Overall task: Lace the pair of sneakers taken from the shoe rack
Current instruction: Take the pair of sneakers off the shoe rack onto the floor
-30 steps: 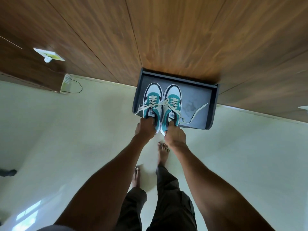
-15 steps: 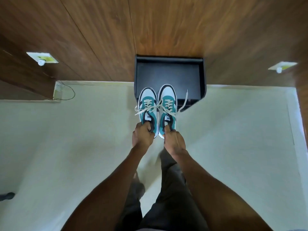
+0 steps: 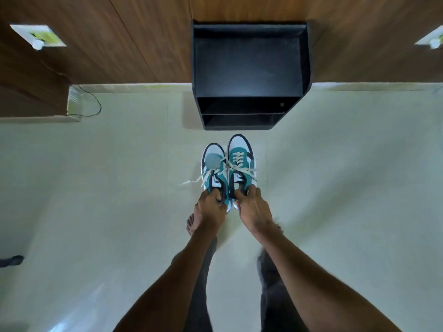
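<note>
Two teal and white sneakers hang side by side over the pale floor, toes pointing toward the rack. My left hand (image 3: pixel 210 208) grips the heel opening of the left sneaker (image 3: pixel 212 168). My right hand (image 3: pixel 251 207) grips the heel opening of the right sneaker (image 3: pixel 241 161). Loose cream laces (image 3: pixel 195 179) dangle and trail off to the left and cross between the shoes. The black shoe rack (image 3: pixel 249 75) stands ahead against the wooden wall, its shelves bare.
A wood-panelled wall (image 3: pixel 119 37) runs across the top. A thin cable (image 3: pixel 94 104) loops near a white box at the left skirting. My bare foot (image 3: pixel 190 225) and dark trousers show below the hands. A dark object (image 3: pixel 12 259) lies at the far left.
Both sneakers have come off the rack's top shelf and moved back toward me, away from the rack. The rack now stands empty ahead.
</note>
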